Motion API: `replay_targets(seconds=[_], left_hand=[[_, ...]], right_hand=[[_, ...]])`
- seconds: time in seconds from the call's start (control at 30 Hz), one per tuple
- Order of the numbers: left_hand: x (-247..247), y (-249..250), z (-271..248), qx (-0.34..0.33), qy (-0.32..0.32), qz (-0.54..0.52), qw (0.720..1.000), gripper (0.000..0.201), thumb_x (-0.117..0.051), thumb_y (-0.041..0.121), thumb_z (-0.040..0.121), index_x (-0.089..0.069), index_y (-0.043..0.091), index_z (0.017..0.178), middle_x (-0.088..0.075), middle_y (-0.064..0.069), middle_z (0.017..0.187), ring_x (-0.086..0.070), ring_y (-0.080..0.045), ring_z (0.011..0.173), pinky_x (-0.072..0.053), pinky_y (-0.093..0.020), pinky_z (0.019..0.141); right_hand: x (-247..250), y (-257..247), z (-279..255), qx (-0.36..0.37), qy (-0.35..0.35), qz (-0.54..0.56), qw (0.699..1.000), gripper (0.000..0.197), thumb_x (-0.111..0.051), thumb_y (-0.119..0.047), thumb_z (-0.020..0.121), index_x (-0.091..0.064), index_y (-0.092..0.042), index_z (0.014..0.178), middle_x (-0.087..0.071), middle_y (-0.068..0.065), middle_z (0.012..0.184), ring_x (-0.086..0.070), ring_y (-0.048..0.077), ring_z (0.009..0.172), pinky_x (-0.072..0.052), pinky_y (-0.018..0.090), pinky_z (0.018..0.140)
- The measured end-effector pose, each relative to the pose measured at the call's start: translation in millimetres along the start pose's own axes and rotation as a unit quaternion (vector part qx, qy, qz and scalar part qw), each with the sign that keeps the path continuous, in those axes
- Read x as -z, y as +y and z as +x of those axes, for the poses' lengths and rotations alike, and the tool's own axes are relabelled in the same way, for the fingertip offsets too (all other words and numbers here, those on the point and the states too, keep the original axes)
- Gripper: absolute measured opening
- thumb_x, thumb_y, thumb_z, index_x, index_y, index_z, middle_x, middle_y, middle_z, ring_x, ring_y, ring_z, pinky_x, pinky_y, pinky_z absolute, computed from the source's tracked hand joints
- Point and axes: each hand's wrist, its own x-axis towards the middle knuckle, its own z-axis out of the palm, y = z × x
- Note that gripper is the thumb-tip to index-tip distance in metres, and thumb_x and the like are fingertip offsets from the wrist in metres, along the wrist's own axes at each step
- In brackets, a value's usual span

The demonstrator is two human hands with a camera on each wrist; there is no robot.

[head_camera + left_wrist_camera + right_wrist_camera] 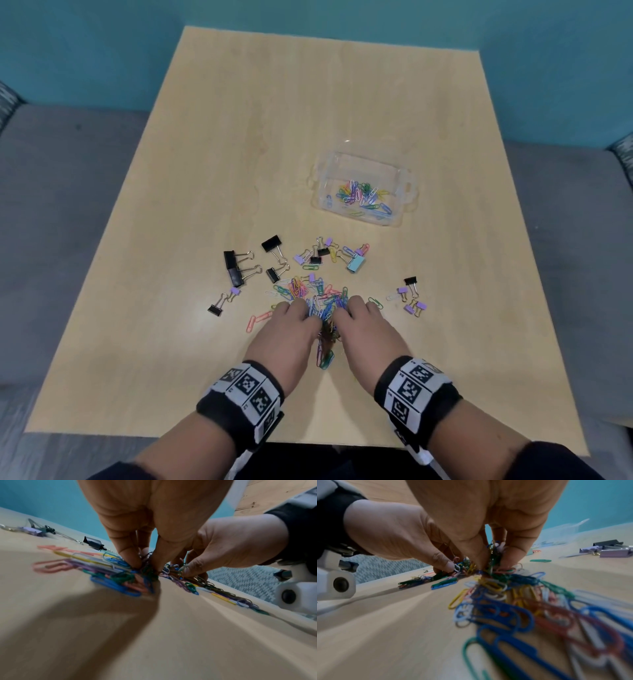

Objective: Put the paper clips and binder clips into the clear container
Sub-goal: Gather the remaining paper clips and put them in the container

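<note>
A heap of coloured paper clips [318,296] lies on the wooden table near me. My left hand [298,318] and right hand [356,315] meet over its near side, fingers curled down into it. In the left wrist view my left hand [145,566] pinches a tangle of clips between thumb and fingers. The right wrist view has my right hand [493,561] gripping a bunch of clips [494,551] the same way. The clear container [320,185] stands farther back to the right and holds several paper clips. Black binder clips [236,267] and lilac binder clips [411,301] lie scattered around the heap.
A light blue binder clip [356,263] lies between the heap and the container among small clips. Bare tabletop [274,137] stretches behind and to the left. The near table edge [308,442] is close to my wrists. Grey floor surrounds the table.
</note>
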Motion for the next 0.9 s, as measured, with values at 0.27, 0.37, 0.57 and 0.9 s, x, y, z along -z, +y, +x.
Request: replay_targets(seconds=[0.27, 0.37, 0.57, 0.9], left_hand=[[15.1, -4.7, 7.5, 0.087, -0.007, -0.111, 0.99, 0.013, -0.065, 0.005, 0.076, -0.062, 0.018, 0.076, -0.05, 0.003, 0.079, -0.05, -0.02, 0.063, -0.039, -0.031, 0.05], [29.4, -8.5, 12.3, 0.154, -0.052, -0.218, 0.962, 0.012, -0.059, 0.019, 0.085, -0.068, 0.024, 0.091, -0.057, 0.007, 0.092, -0.056, -0.013, 0.083, -0.043, -0.027, 0.073], [64.4, -18.3, 32.9, 0.239, -0.104, -0.513, 0.818, 0.01, -0.073, 0.009, 0.07, -0.07, 0.018, 0.071, -0.06, 0.0, 0.054, -0.057, -0.017, 0.049, -0.047, -0.034, 0.058], [121.6, -27.8, 177.4, 0.205, 0.032, -0.558, 0.804, 0.012, -0.067, -0.008, 0.078, -0.067, 0.004, 0.077, -0.062, -0.013, 0.068, -0.057, -0.018, 0.057, -0.054, -0.023, 0.055]], right_hand=[[12.2, 16.2, 4.8, -0.001, -0.01, 0.026, 1.0, 0.039, -0.049, 0.013, 0.069, -0.032, -0.02, 0.082, -0.028, -0.002, 0.083, -0.027, 0.017, 0.056, -0.012, 0.027, 0.046], [20.4, 26.4, 8.4, -0.054, -0.021, 0.14, 0.989, 0.019, -0.047, 0.0, 0.082, -0.046, -0.019, 0.081, -0.046, -0.002, 0.085, -0.048, 0.021, 0.067, -0.037, 0.032, 0.055], [50.5, 48.7, 15.6, -0.166, -0.106, 0.49, 0.849, 0.015, -0.061, -0.002, 0.08, -0.06, -0.016, 0.077, -0.06, 0.005, 0.06, -0.061, 0.021, 0.048, -0.037, 0.025, 0.045], [138.0, 102.9, 113.9, -0.199, 0.097, 0.62, 0.753, 0.023, -0.058, 0.013, 0.084, -0.054, -0.007, 0.075, -0.053, 0.014, 0.062, -0.052, 0.019, 0.046, -0.048, 0.024, 0.041]])
